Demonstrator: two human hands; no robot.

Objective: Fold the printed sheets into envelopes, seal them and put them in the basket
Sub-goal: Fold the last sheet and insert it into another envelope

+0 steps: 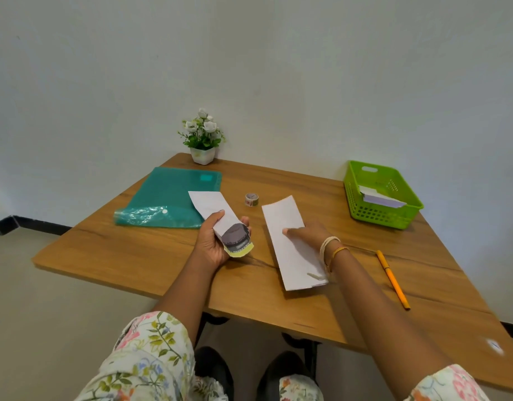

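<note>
My left hand (213,241) holds a white envelope (212,205) off the table, with a printed sheet (238,241) in grey and yellow sticking out of its near end. My right hand (304,234) rests palm down on a second folded white sheet (290,256) lying flat on the wooden table (162,256). A small roll of patterned tape (251,199) stands between the two papers, further back. The green basket (379,215) at the back right holds a few white envelopes (379,198).
A teal plastic folder (168,198) lies at the back left of the table. A small potted plant (202,140) stands at the far corner against the wall. An orange pen (392,279) lies right of my right arm.
</note>
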